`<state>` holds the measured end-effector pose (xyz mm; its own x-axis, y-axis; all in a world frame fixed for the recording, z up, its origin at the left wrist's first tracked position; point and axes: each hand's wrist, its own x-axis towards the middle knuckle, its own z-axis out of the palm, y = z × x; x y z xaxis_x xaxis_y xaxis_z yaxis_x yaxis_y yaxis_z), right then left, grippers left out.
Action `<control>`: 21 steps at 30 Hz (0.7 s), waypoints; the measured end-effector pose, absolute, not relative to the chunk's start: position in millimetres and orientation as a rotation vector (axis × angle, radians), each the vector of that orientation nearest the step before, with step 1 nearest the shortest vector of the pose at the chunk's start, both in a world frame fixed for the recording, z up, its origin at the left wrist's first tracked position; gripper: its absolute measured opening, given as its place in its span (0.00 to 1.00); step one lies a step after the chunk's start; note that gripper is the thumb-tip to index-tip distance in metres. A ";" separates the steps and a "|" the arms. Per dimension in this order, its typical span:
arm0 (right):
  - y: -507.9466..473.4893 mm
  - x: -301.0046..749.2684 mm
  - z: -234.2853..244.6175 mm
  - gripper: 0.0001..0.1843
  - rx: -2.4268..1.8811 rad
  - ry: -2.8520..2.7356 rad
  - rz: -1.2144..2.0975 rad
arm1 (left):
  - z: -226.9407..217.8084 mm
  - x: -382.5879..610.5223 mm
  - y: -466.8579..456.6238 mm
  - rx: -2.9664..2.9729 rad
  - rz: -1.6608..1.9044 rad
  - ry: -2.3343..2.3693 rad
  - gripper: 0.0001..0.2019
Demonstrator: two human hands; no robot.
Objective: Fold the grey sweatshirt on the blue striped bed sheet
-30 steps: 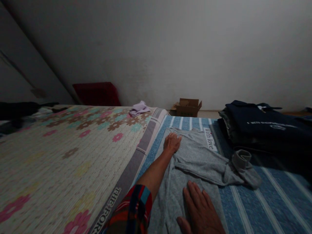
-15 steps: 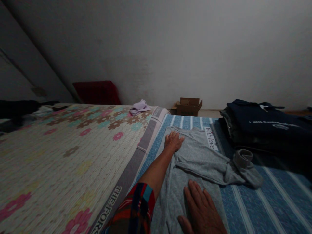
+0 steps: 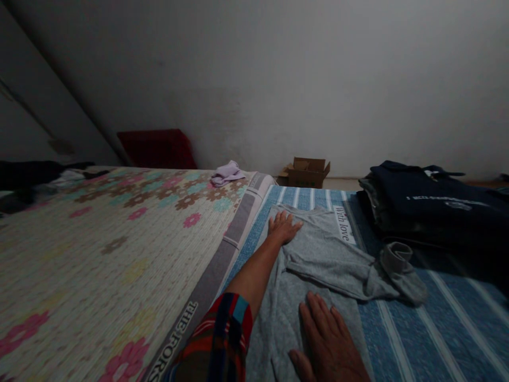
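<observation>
A grey long-sleeved shirt [image 3: 318, 233] lies on the blue striped bedding [image 3: 401, 329], its neckline toward the wall. One sleeve is laid across the body and runs out to the right, with its cuff [image 3: 397, 253] standing up. My left hand [image 3: 284, 227] presses flat near the left shoulder of the shirt, fingers stretched out. Closer to me, my right hand [image 3: 328, 337] rests flat on the body of the shirt below the sleeve, thumb apart. The lower end of the shirt runs out of view.
Dark folded clothes [image 3: 433, 207] are stacked at the right. Beside the shirt's collar, a white patch [image 3: 344, 225] reads "With love". Flowered bedding [image 3: 151, 254] spreads over the left, with a lilac cloth [image 3: 227, 174] on it. A cardboard box [image 3: 307, 172] and a red object [image 3: 157, 148] stand by the wall.
Both hands stay almost where they were on the shirt. The view has shifted very slightly.
</observation>
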<state>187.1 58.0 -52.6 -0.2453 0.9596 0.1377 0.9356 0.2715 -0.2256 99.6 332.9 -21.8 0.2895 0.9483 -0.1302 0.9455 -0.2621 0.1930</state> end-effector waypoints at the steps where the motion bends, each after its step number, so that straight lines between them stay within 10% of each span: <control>1: 57.8 187.2 -52.9 0.32 -1.750 -2.302 0.136 | -22.2 99.1 334.0 2.326 0.023 1.745 0.38; 21: 56.9 186.4 -59.6 0.33 -1.737 -2.215 0.164 | -19.6 99.8 340.2 2.352 0.043 1.847 0.31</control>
